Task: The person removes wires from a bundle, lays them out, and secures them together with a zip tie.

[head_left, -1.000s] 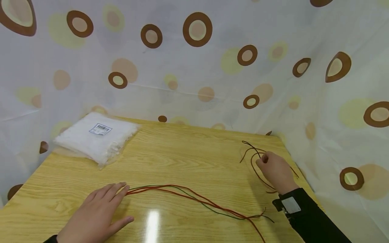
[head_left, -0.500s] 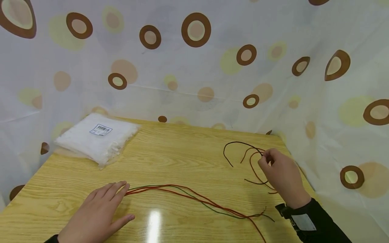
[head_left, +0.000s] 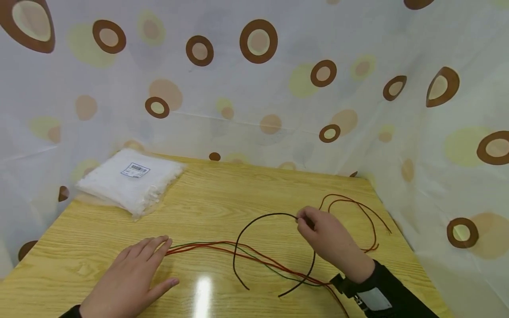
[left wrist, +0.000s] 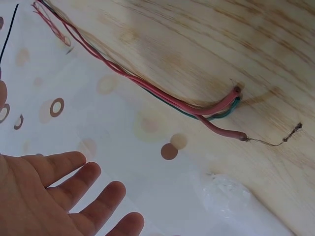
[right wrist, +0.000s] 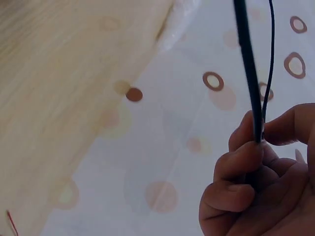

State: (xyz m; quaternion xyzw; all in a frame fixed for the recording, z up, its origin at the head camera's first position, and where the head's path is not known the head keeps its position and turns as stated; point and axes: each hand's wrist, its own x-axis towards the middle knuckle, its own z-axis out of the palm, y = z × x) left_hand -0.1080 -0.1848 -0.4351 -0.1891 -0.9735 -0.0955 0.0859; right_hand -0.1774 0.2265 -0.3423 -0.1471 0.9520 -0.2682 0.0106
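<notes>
My right hand (head_left: 332, 240) pinches a black wire (head_left: 274, 214) between thumb and fingers, above the right half of the table. The wire bends in a wide arc to the left, its two ends hanging over a bundle of red wires (head_left: 199, 246) and a green wire (left wrist: 231, 110). In the right wrist view, two lengths of the black wire (right wrist: 248, 64) rise from the pinch. My left hand (head_left: 131, 276) is palm down with straight fingers, its fingertips overlapping the bundle's left end in the head view. One red wire there ends in thin bare strands (left wrist: 268, 143).
More red wires (head_left: 374, 225) lie looped on the wooden table (head_left: 238, 190) near its right edge. A clear plastic bag (head_left: 115, 176) of white contents, with a barcode label (head_left: 135, 170), lies at the back left. A patterned curtain (head_left: 222, 88) hangs behind and beside the table.
The right hand has drawn the black wire from the red wires at the back right, leftward and nearer, over the bundle. The left hand has stayed nearly still.
</notes>
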